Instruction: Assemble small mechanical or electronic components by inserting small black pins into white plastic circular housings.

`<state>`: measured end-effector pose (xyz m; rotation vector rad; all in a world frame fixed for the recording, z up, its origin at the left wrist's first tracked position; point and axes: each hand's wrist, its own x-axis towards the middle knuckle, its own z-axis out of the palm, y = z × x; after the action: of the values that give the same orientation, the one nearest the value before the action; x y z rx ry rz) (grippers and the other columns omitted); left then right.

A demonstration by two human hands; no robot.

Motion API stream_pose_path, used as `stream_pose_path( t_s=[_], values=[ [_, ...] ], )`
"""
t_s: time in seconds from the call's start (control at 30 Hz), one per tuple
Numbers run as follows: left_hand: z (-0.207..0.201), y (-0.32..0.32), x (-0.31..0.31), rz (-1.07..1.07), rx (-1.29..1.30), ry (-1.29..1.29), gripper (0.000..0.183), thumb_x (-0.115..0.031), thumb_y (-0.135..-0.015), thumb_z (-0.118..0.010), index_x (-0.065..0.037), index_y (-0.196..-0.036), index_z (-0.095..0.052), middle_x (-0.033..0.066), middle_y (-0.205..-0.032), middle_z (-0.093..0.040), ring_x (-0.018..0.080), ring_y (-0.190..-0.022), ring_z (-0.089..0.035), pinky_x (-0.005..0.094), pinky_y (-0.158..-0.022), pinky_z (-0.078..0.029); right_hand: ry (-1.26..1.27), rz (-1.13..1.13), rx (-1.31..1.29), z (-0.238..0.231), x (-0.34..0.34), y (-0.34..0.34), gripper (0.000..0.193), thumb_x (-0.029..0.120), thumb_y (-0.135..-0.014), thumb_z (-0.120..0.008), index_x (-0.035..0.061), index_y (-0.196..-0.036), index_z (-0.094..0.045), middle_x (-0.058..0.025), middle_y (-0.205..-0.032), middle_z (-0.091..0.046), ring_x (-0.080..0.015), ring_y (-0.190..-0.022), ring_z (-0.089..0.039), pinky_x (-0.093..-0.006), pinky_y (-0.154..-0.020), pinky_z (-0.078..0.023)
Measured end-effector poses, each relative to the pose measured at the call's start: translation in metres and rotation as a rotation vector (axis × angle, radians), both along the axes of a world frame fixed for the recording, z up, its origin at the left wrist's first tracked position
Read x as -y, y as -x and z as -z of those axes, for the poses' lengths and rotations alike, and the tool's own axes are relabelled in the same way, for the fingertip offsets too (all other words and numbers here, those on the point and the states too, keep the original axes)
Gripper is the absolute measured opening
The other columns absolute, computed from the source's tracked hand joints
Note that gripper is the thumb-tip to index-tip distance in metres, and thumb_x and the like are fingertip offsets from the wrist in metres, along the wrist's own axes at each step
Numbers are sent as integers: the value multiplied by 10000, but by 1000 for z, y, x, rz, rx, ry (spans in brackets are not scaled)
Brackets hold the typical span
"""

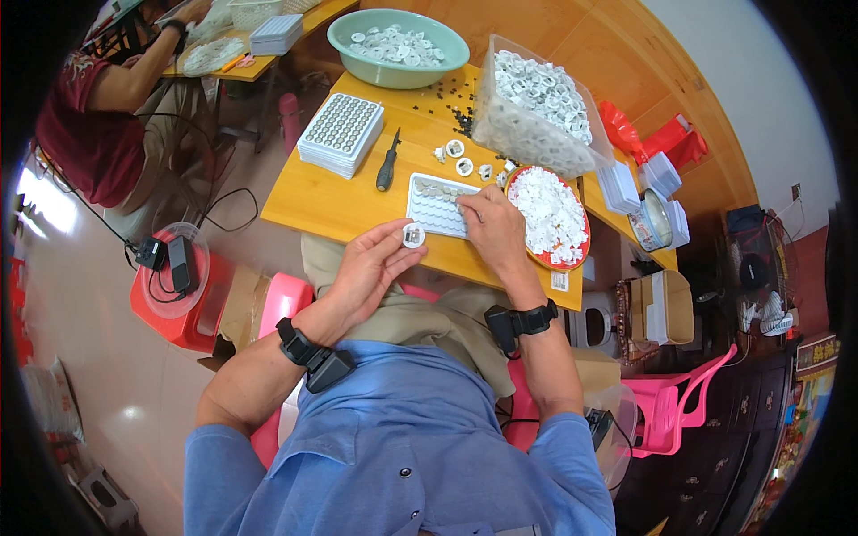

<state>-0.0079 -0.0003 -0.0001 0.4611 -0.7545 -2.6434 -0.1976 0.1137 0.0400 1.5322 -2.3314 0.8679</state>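
Observation:
Between the thumb and fingers of my left hand is a small round white plastic part with metal pieces inside, held at the table's near edge. My right hand is closed in a pinch over the right side of a white dimpled tray. Whatever its fingertips grip is too small and covered to make out. Small silvery discs lie in the tray's far rows, while nearer pockets show bare white. Beyond the tray, several similar round parts lie loose on the yellow table.
A dark-handled screwdriver lies left of the tray, beside stacked white trays. A green basin, a clear bin and a red-rimmed plate hold white parts. Black bits are scattered behind. A person works at another table.

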Motion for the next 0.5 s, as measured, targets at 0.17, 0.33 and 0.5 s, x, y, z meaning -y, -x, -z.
stream_pose_path(
  t_s=[0.17, 0.33, 0.5],
  values=[
    [-2, 0, 0, 21, 5, 9, 306, -121, -1013, -535, 41, -1272, -552, 153, -1186, -648, 241, -1042, -674, 316, -930, -559, -58, 24, -12, 2, -2, 1, 112, 87, -845, -652, 62, -898, -748, -129, -871, -651, -325, -794, -655, -404, -711, -518],
    [-2, -1, 0, 30, 2, 9, 305, -123, -1013, -537, 40, -1270, -556, 151, -1183, -651, 235, -1037, -676, 308, -916, -564, -74, -6, 133, -4, -2, -4, 120, 108, -842, -658, 46, -889, -749, -137, -893, -669, -328, -823, -654, -407, -735, -512],
    [2, 0, 0, 40, 1, 11, 306, -127, -1013, -539, 38, -1270, -558, 150, -1181, -652, 230, -1033, -678, 303, -906, -568, -106, -21, 137, -4, 1, -5, 126, 110, -836, -663, 34, -895, -744, -142, -899, -669, -329, -842, -656, -400, -749, -511]
  ],
)
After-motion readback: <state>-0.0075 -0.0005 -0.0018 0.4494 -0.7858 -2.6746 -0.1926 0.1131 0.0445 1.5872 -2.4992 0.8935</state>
